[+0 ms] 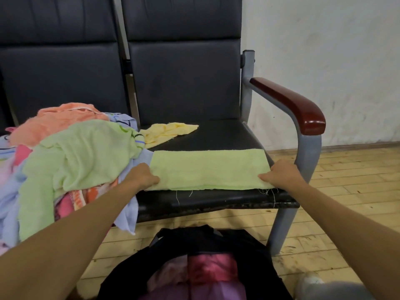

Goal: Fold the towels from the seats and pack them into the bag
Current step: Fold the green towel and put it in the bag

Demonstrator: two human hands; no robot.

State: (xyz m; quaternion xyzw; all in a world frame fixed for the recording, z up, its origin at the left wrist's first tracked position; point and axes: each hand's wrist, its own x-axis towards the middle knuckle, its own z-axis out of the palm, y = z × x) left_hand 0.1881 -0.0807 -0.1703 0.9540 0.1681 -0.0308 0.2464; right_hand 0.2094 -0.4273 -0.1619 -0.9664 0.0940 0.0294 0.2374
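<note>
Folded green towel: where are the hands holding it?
The left hand grips the folded green towel at its near left corner; right hand at its near right corner.

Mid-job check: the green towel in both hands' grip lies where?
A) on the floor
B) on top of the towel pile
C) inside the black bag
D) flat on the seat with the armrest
D: the green towel lies flat on the seat beside the armrest, with the left hand and right hand pinching its near corners.

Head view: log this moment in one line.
step: folding | green towel: flat strip on seat | left hand: pinches left end | right hand: pinches right end | bag: open on floor, pink cloth inside
</note>
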